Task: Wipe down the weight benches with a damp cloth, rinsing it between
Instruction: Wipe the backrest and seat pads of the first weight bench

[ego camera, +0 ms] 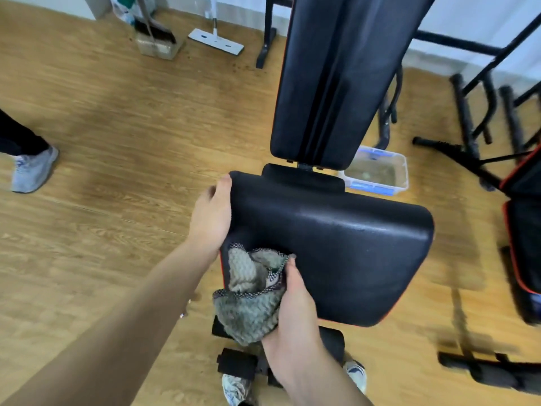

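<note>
A black weight bench stands before me, its seat pad (345, 244) near and its raised back pad (336, 77) beyond. My left hand (209, 218) holds the seat's left edge, thumb on the far corner. My right hand (292, 303) grips a bunched grey-green cloth (248, 297) against the seat's near left corner. The cloth hangs partly over the pad's edge.
A clear plastic tub of murky water (377, 171) sits on the wood floor right of the bench. A second bench (524, 230) and black frames stand at right. A flat mop (216, 41) and dustpan (156, 39) are at the back. Another person's shoe (33, 169) is at left.
</note>
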